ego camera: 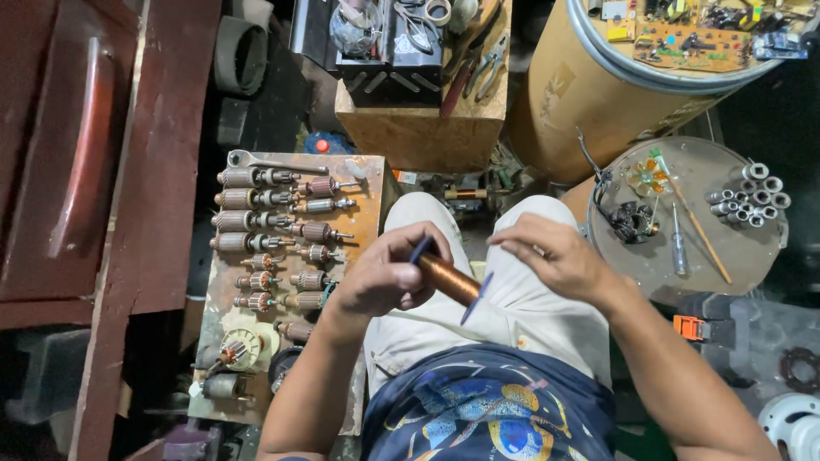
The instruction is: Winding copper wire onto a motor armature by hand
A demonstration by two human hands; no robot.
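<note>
**Seated person holding a copper wire spool over their lap**

Seen from above, a person sits with both hands raised over their light trousers. The left hand is curled closed around one end of a spool of copper wire, which has blue end discs and lies slanted across the lap. The right hand hovers just beside the spool's other end, fingers loosely bent and partly open, holding nothing that can be made out; whether it touches a strand of wire cannot be told.

To the person's left, a worn wooden board carries rows of small motor armatures with copper windings, and a wrench lies at its far edge. To the right, a round metal bench holds a cluster of short metal tubes, a screwdriver and a thin wooden stick. Ahead, a wooden block bears pliers and scissors.
</note>
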